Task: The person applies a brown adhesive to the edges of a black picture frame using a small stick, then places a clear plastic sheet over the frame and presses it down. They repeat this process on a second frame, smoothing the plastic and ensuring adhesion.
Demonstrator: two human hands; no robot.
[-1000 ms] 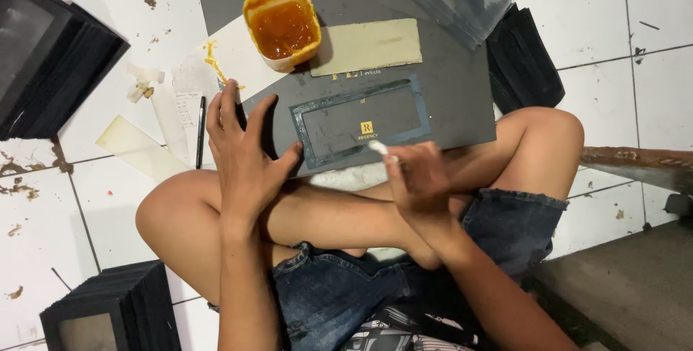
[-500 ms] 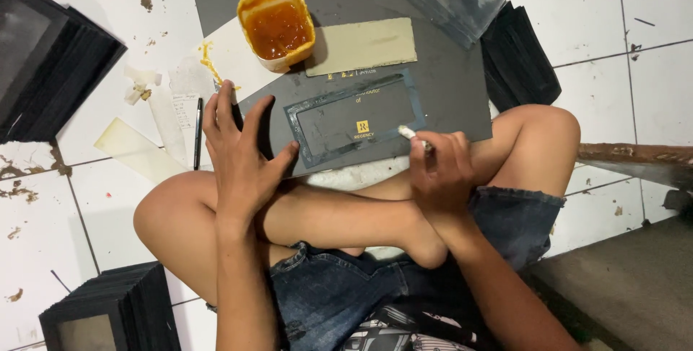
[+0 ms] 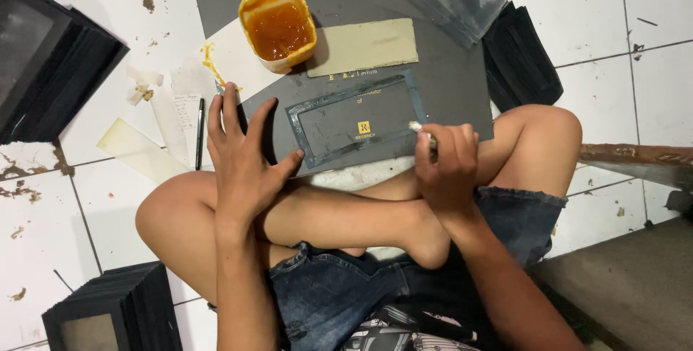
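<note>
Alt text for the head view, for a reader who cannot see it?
A person sitting cross-legged on a tiled floor steadies a dark grey card with the left hand while the right hand holds a small brush at its edge; an orange tub of glue sits beyond.

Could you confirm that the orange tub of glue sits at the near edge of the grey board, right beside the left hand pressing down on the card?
Not quite: the head view shows the orange tub of glue at the far edge of the grey board, well apart from the left hand, which presses the card.
</note>
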